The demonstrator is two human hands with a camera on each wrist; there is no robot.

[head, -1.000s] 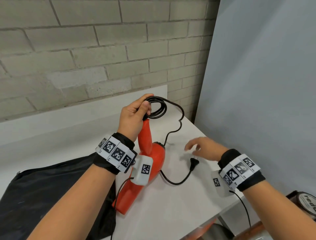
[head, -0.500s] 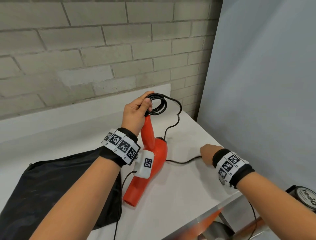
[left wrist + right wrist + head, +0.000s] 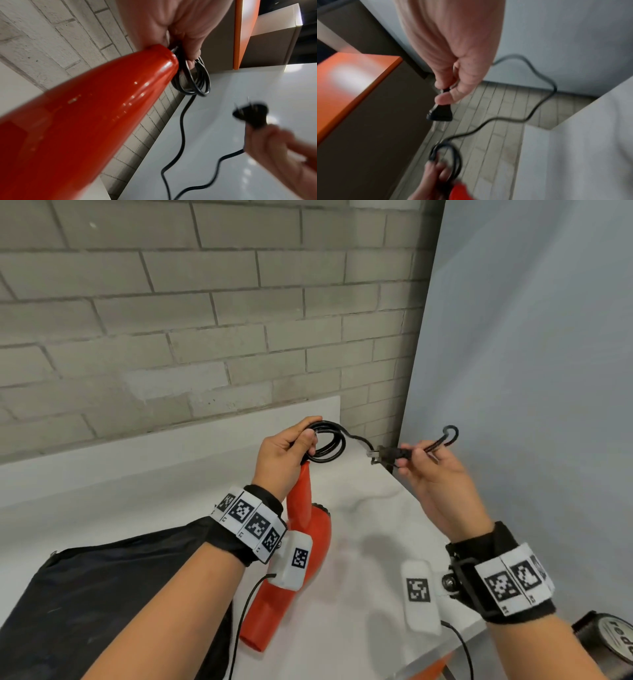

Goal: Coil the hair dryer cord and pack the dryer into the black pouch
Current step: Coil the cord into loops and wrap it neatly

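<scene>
The left hand (image 3: pixel 284 453) grips the black cord (image 3: pixel 327 445) coils against the handle tip of the red hair dryer (image 3: pixel 301 559), whose body hangs below that wrist. The right hand (image 3: pixel 431 474), just beside it, pinches the plug (image 3: pixel 387 455). The black pouch (image 3: pixel 102 594) lies under the left forearm.

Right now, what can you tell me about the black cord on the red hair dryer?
The cord is thin, black and rubbery-looking. Most of it is wound into small loops at the end of the red dryer's handle, gripped there by the left hand. A loose, wavy stretch runs on to the flat two-pin plug, which the right hand pinches in the air.
</scene>
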